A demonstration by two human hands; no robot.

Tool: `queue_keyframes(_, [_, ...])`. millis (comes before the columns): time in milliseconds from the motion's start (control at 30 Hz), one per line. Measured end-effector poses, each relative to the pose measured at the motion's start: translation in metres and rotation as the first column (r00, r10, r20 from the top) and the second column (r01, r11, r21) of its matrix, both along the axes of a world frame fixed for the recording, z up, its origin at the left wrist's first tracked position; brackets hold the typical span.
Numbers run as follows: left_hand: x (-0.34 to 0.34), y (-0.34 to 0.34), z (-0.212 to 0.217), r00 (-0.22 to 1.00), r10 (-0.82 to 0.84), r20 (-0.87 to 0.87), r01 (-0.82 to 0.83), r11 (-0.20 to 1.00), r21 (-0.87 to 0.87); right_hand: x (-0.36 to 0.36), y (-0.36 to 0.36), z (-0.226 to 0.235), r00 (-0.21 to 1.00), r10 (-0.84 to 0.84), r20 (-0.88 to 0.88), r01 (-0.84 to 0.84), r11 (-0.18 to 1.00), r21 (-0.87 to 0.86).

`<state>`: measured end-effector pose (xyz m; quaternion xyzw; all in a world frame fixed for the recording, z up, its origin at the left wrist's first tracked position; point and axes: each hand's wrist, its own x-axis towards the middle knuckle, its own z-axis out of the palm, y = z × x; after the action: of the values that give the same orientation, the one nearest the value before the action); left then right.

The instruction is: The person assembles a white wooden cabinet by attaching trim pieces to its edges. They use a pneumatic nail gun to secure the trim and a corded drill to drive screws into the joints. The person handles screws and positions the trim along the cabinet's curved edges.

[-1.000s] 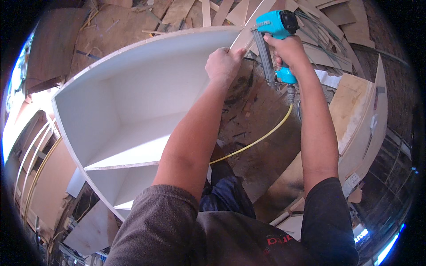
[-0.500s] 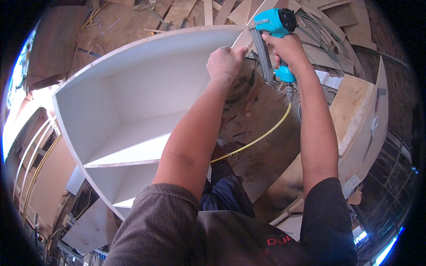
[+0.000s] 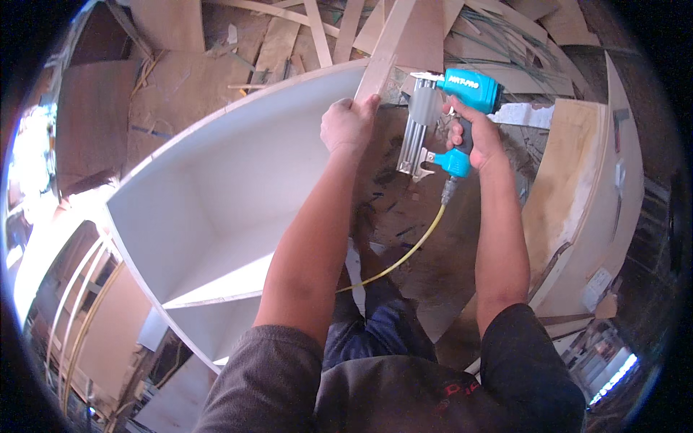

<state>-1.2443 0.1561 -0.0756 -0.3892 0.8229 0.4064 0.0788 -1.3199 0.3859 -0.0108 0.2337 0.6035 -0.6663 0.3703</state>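
My right hand (image 3: 473,133) is wrapped round the black grip of a teal nail gun (image 3: 471,88), its silver magazine hanging on the left side. From the gun's base a yellow air hose (image 3: 415,249) curves down toward my legs. My left hand (image 3: 349,124) grips the near end of a long, narrow wooden strip (image 3: 384,54), which stretches away past the cabinet's far right corner. Below and left of that hand lies a white cabinet (image 3: 238,151) with a curved edge and a divider inside. The gun's nose is to the right of the strip, apart from it.
Thin wood offcuts and strips (image 3: 498,43) litter the floor at the far side. Plywood panels (image 3: 570,173) stand on the right. A large brown board (image 3: 94,133) leans at the far left, with bent pale strips (image 3: 76,303) below it.
The nail gun has moved down and right, away from the strip, and turned so its side shows. My left hand stays on the strip, a little lower and further left in view.
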Motion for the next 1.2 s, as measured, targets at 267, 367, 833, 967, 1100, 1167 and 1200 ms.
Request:
queue_keyframes(267, [-0.003, 0.001, 0.002, 0.999, 0.007, 0.034, -0.007, 1.000, -0.018, 0.003, 0.001, -0.075, 0.988, -0.065, 0.139, 0.114, 0.916, -0.384])
queue_keyframes(367, [-0.001, 0.004, 0.001, 1.000, -0.012, 0.000, 0.012, 0.997, -0.071, -0.003, -0.005, -0.084, 0.990, -0.075, 0.116, 0.118, 0.899, -0.421])
queue_keyframes(833, [0.002, -0.001, -0.008, 0.993, -0.051, -0.102, 0.040, 0.994, -0.102, -0.006, -0.005, -0.088, 0.994, -0.012, 0.108, 0.061, 0.886, -0.460])
queue_keyframes(967, [0.002, -0.003, -0.007, 0.991, -0.067, -0.116, 0.054, 0.992, -0.111, -0.007, -0.005, -0.090, 0.994, 0.003, 0.107, 0.048, 0.880, -0.472])
queue_keyframes(1100, [0.003, -0.003, -0.008, 0.990, -0.054, -0.129, 0.044, 0.996, -0.078, -0.006, -0.005, -0.092, 0.995, 0.001, 0.102, 0.046, 0.886, -0.462])
queue_keyframes(1167, [0.003, -0.002, -0.007, 0.990, -0.047, -0.131, 0.037, 0.996, -0.077, -0.005, -0.005, -0.092, 0.993, 0.004, 0.122, 0.054, 0.881, -0.470])
queue_keyframes(1200, [0.002, -0.002, -0.007, 0.991, -0.047, -0.124, 0.036, 0.996, -0.085, -0.005, -0.005, -0.091, 0.992, 0.003, 0.127, 0.058, 0.877, -0.476])
